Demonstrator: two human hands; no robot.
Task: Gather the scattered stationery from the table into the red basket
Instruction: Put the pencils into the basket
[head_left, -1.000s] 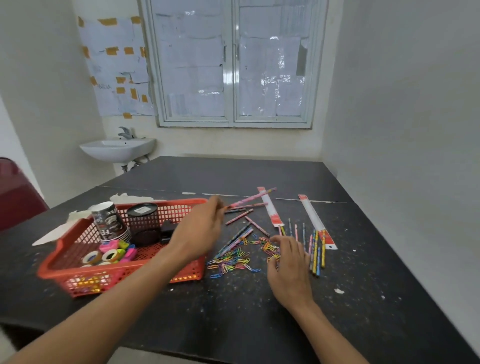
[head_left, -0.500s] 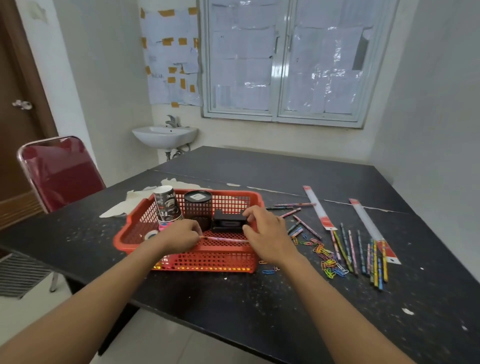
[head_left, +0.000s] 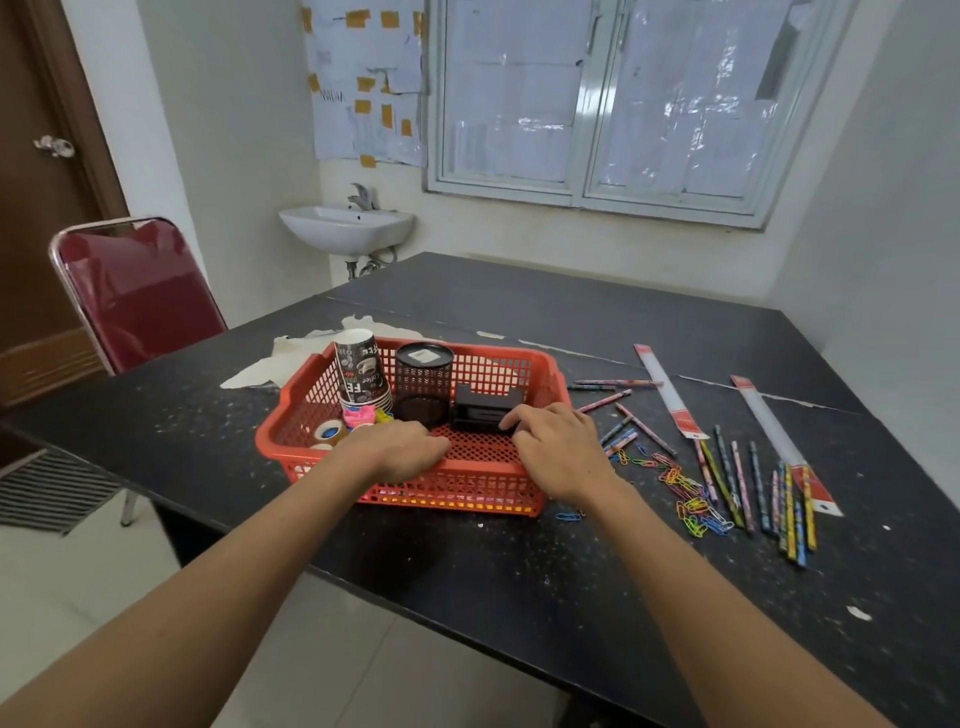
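The red basket (head_left: 291, 415) stands on the black table (head_left: 519, 571). It holds stacked paper cups (head_left: 361, 371), a black mesh pen holder (head_left: 423, 384), a black box (head_left: 480, 410), a tape roll (head_left: 330, 431) and pink erasers (head_left: 358, 415). My left hand (head_left: 400, 449) lies palm down inside the basket's near side, its fingertips hidden. My right hand (head_left: 558, 447) reaches over the near right corner, fingers bent and touching the black box. Coloured paper clips (head_left: 685, 493) and several pencils (head_left: 753, 483) lie to the right, and more pencils (head_left: 618, 400) beside the basket.
Two long ruler sleeves (head_left: 667, 389) (head_left: 784, 441) lie on the table's right part. A red chair (head_left: 135, 291) stands at the table's left edge, with a sink (head_left: 345, 228) on the wall behind. A white torn patch (head_left: 280, 358) shows behind the basket.
Both hands, which held a pencil between them over the basket, have sunk lower into it. The pencil is no longer seen. The view has come closer to the basket.
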